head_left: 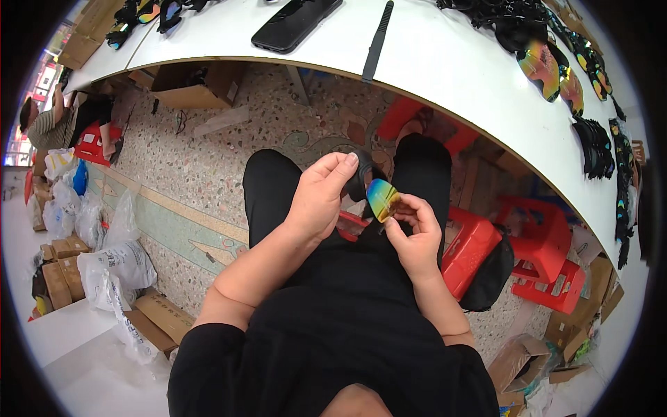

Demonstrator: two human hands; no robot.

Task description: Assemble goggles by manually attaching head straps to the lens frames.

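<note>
Below a white table (431, 55), over speckled floor (208, 160), left hand (316, 198) grips a black frame (360, 179), right hand (415, 233) pinches an iridescent lens (381, 198).

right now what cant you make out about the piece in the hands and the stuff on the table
Head view only:
- Black frame piece: mostly hidden behind the left hand; its full shape cannot be told.
- Iridescent lens: lower edge covered by the right hand fingers; whether it is seated in the frame is unclear.
- Sunglasses on the white table: bent and small near the rim, uncountable.
- Dark flat case: cut off by the top edge.
</note>
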